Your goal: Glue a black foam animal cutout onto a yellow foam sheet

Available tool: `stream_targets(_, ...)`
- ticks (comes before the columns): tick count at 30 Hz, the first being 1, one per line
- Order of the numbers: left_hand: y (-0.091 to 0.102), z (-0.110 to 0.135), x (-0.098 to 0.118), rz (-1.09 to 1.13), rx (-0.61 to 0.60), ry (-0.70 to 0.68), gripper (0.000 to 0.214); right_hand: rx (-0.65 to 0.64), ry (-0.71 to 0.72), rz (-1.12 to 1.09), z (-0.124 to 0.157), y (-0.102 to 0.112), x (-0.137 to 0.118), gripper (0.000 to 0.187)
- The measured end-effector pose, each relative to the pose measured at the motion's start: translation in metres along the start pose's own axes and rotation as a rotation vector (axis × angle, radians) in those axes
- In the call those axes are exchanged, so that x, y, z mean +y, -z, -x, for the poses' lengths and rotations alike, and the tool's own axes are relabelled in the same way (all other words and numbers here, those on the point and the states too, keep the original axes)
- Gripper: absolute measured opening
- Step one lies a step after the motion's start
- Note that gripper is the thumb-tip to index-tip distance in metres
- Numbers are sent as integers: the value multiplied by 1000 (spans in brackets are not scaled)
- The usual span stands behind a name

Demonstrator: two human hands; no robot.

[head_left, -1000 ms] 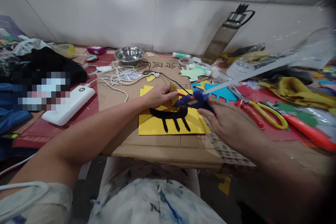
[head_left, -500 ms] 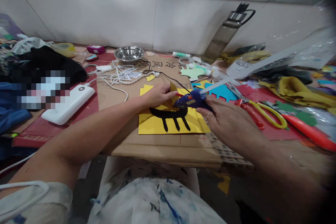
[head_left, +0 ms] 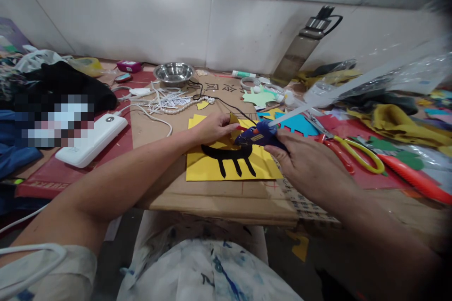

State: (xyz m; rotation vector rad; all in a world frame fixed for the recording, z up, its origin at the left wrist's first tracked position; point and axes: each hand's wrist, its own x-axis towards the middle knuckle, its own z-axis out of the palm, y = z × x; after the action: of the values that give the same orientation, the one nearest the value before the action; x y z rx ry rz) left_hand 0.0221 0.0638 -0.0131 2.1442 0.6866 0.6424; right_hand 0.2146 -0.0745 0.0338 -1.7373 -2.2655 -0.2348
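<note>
The left forearm reaches in from the lower left, and the left hand point(head_left: 213, 128) lies palm down on the top edge of the yellow sheet point(head_left: 231, 162), its fingertips pinching a small yellow flap point(head_left: 233, 118) that stands up from the paper. The right arm comes in from the lower right; the right hand point(head_left: 305, 162) is wrapped around the grip of a blue glue gun point(head_left: 257, 135), a clear stick point(head_left: 294, 113) jutting out behind it. The nozzle points left, close to the flap, though whether it touches is hard to make out. A black cutout point(head_left: 229, 156) with three legs lies on the sheet below the gun.

The sheet sits on brown cardboard point(head_left: 219, 200) spread over a crowded table. To the left are a white power bank point(head_left: 92, 138) and tangled white cords point(head_left: 160, 101); behind them stands a steel bowl point(head_left: 173, 73). To the right lie yellow-handled scissors point(head_left: 356, 153), coloured paper scraps and crumpled clear plastic. A tall bottle point(head_left: 303, 47) stands at the back against a pale panelled wall.
</note>
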Motion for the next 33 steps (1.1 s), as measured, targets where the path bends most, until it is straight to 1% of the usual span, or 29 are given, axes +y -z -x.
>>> stream_targets(3,0,1,0,48,-35,0,38,-16,-23,-13,-2,-3,-2,34)
stream_targets(8,0,2,0,53,-22,1,33,39,-4,-58,-4,-10,-3,37)
stream_targets(10,0,2,0,70,-9,2,33,42,-5,-65,-3,-9,-2,37)
stream_targets(13,0,0,-1,102,-25,-17,34,18,-23,-62,-1,-5,0,38)
stream_targets(16,0,-2,-4,79,-2,-33,36,-4,-30,-66,0,-3,0,38)
stream_targets(20,0,-3,-9,103,-10,-52,38,12,-29,-73,-1,-6,-2,38)
stream_targets(22,-1,-3,-9,83,12,-49,38,18,-23,-76,-1,-7,-3,39)
stream_targets(24,-1,-2,-8,64,29,-48,37,20,-15,-76,-1,-8,-1,39)
stream_targets(29,1,-1,-3,94,-24,-59,34,37,-4,-64,4,-6,7,39)
stream_targets(33,1,-2,-4,53,4,-50,38,51,7,-80,6,-6,7,42)
